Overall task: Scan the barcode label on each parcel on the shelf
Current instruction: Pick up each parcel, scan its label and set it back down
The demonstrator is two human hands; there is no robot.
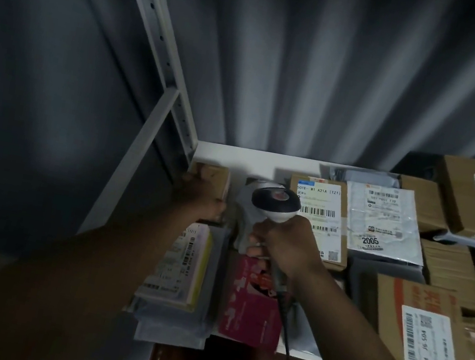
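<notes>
Our two bare forearms fill the bottom of the frame, reaching up toward a white shelf (234,157) crowded with parcels. At centre, our right hand (288,246) is clenched around the grip of a white-and-black barcode scanner (275,202), whose dark cable (285,340) trails down toward the lower edge. The scanner's head sits just left of a brown box with a white barcode label (318,216), which lies at centre right of the shelf. Left of centre, our left hand (204,196) grasps a small cardboard box (211,175) at the shelf's back left corner. Below that hand lies a flat parcel with a yellow edge (179,268) on top of grey mailers, and beside it a pink-red packet (251,309). Right of the labelled box we see a grey mailer marked 2005 (383,224), and in the lower right a carton with orange print and a long white label (423,342). More brown cartons (465,194) are stacked at the upper right, before a grey curtain (313,66).
</notes>
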